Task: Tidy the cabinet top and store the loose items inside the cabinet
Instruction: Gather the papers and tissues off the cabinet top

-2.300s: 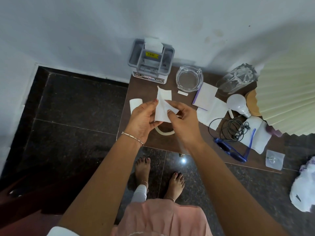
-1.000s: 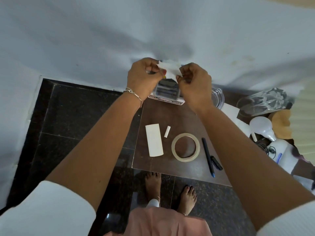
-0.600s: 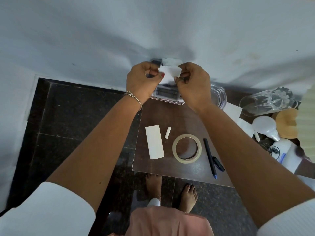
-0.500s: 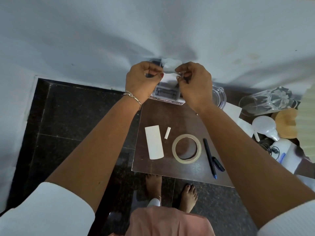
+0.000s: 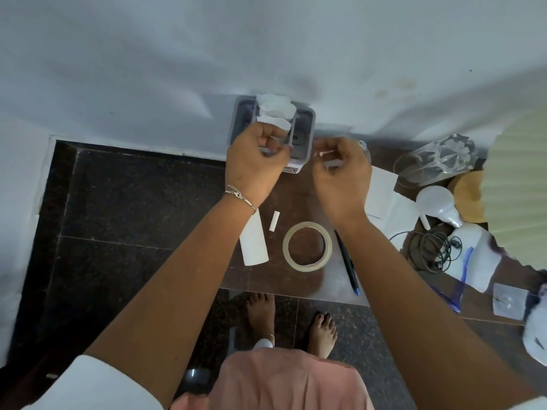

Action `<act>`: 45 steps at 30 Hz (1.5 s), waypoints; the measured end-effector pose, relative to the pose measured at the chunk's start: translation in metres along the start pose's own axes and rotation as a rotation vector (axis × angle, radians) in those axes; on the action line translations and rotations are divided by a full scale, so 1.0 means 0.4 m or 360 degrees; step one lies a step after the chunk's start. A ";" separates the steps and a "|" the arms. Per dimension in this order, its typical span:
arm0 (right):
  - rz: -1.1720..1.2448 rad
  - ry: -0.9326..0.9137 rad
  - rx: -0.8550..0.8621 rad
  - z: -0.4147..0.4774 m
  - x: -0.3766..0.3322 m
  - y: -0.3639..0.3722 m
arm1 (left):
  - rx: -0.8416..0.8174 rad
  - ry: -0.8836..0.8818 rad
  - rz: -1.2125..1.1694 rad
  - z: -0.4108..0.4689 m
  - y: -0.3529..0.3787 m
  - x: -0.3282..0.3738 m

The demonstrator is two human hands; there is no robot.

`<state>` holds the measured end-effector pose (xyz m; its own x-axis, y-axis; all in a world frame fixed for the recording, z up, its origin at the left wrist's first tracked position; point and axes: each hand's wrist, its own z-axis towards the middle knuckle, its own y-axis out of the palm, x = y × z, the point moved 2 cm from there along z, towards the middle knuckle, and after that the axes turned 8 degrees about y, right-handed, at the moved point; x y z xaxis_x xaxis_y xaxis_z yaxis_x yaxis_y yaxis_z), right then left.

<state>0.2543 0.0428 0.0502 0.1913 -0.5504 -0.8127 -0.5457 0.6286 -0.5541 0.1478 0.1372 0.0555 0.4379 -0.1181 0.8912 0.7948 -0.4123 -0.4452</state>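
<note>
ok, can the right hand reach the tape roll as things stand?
Probably yes. The tape roll lies bare on the cabinet top, just nearer the person than the right hand, nothing over it. Its curled fingers may already hold something, though.

White wall [image 5: 148,54] behind; dark speckled stone floor tiles [image 5: 133,202]; brown bench [image 5: 296,202] against wall; dim bluish light.

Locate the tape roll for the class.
Head view: the tape roll lies flat on the cabinet top, between the white paper strip to its left and the pen to its right.
</note>
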 end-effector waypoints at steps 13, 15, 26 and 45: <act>-0.0011 0.0533 0.0160 -0.194 0.305 -0.258 | -0.0526 -0.0384 -0.0054 -0.261 0.246 0.018; -0.0021 0.0587 0.0159 -0.204 0.335 -0.292 | -0.0553 -0.0368 0.0011 -0.286 0.274 0.022; -0.1098 -0.0013 -0.0244 -0.174 0.425 -0.325 | -0.0598 -0.0259 0.0740 -0.319 0.410 0.003; -0.1297 -0.0218 -0.0366 -0.164 0.466 -0.334 | -0.0453 -0.0398 0.1075 -0.295 0.474 0.000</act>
<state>0.3092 -0.1797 -0.0154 0.6844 -0.7014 -0.1994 -0.3443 -0.0698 -0.9363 0.2488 -0.0475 -0.0186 0.8981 -0.2331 0.3730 0.1978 -0.5434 -0.8158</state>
